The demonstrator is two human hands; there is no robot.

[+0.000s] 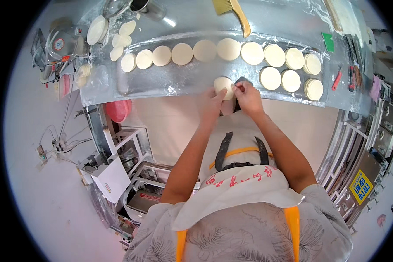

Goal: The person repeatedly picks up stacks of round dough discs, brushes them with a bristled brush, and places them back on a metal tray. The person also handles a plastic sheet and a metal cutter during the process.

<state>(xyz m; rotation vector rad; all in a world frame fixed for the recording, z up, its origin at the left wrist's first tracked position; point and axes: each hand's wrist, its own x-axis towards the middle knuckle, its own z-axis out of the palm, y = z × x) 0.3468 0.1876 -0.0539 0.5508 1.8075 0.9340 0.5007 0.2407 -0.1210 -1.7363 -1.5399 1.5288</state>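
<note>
At the front edge of the metal table [157,87], a round, pale dough wrapper [222,85] is held between my two hands. My left hand [213,104] has its thumb on the near left edge of the wrapper. The fingers of my right hand [249,98] pinch its right edge. A small dark patch shows just beyond my right fingers; what it is I cannot make out. Beyond my hands runs a row of dough wrappers [182,54], many in stacks. Nearer and to the right lie more stacks, among them a thick stack of wrappers [313,89].
A wooden-handled brush [240,19] lies at the far side. Thin dough pieces [121,40] and a metal cup [149,8] are at the far left. On the right are a green scraper [328,42] and a red-handled tool [336,80]. A pink basin [118,111] sits below the table.
</note>
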